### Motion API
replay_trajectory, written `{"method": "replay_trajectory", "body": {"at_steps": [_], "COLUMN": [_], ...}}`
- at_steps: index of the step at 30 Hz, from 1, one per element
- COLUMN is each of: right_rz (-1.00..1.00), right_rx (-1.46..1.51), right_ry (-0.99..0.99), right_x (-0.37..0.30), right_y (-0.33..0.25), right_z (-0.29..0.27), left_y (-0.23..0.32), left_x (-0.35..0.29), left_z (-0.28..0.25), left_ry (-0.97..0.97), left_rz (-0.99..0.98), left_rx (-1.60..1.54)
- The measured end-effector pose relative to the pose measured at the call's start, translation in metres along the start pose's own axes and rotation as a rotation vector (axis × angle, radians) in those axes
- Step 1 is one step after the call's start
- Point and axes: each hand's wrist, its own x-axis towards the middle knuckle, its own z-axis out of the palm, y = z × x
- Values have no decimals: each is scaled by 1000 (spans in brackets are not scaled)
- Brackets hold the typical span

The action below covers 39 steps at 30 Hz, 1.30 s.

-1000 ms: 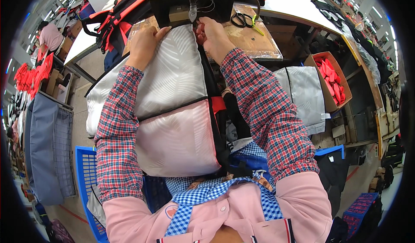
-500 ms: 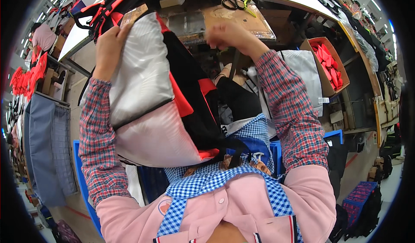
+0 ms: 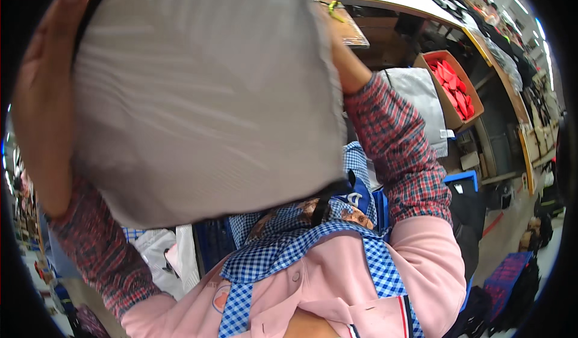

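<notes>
A large silvery-grey fabric piece with dark edging is raised close in front of me and fills much of the view. At its left edge is my left hand, its fingers closed on the border near the top. My right hand reaches up behind the right edge of the fabric. Only its wrist and part of its back show; the fingers are hidden. The black and red side of the piece is turned out of sight.
At right a cardboard box holds red fabric pieces, beside a pale silvery panel. A brown board with a yellow-green tool lies on the worktable behind the fabric. White material rests low at left, beside my lap.
The fabric piece has come up and nearer, covering the worktable. My left hand has moved outward left with it. My right hand, earlier in plain sight, is now mostly behind it.
</notes>
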Motion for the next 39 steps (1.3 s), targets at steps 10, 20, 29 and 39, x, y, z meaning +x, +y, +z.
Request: {"method": "replay_trajectory", "body": {"at_steps": [10,20,29,39], "right_rz": [46,620,915,755], "right_rx": [-608,-673,-1656,-1152], "right_ry": [193,-16,-349,-368], "right_x": [-85,-215,-168,-61], "right_y": [-108,-169,-162,116], "right_z": [-101,-149,-185,-94], "left_y": [-133,-125,-41,-48], "left_x": [-142,-272,-238,-215], "left_z": [55,201,200,182], "left_ry": [-963,-1058,-715,-840], "left_rz": [-677,-1615,-1177,-725], "left_rx": [-69,-857,-1229,-693]}}
